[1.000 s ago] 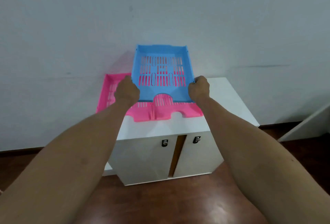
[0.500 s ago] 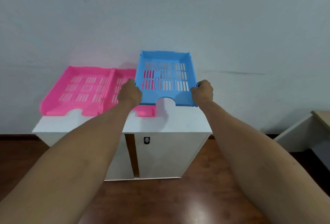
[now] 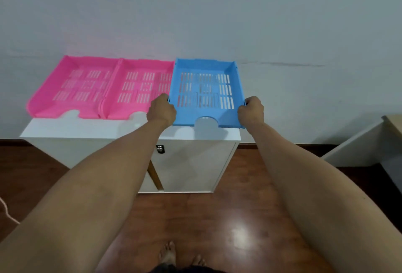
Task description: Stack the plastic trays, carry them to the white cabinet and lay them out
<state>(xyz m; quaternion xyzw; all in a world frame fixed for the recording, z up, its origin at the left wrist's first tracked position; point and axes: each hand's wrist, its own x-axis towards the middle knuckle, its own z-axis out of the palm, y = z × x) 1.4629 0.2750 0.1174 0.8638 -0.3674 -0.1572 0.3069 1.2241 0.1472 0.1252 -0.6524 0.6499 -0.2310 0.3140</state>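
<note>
A blue slotted plastic tray [image 3: 205, 92] is over the right end of the white cabinet [image 3: 91, 128], close to its top; I cannot tell if it rests on it. My left hand [image 3: 161, 110] grips the tray's left edge and my right hand [image 3: 251, 112] grips its right edge. Two pink trays lie side by side on the cabinet: one at the far left [image 3: 74, 87], one in the middle [image 3: 141, 88], which touches the blue tray's left side. All three have their notched fronts toward me.
The cabinet stands against a pale wall [image 3: 217, 12], with a lock [image 3: 160, 149] on its doors and a gap between them. A light desk corner [image 3: 387, 129] juts in at the right. Dark wooden floor [image 3: 228, 218] and my bare feet are below.
The blue tray has moved right and down, from above the middle pink tray to the cabinet's right end beside it. Both hands have kept their grip throughout.
</note>
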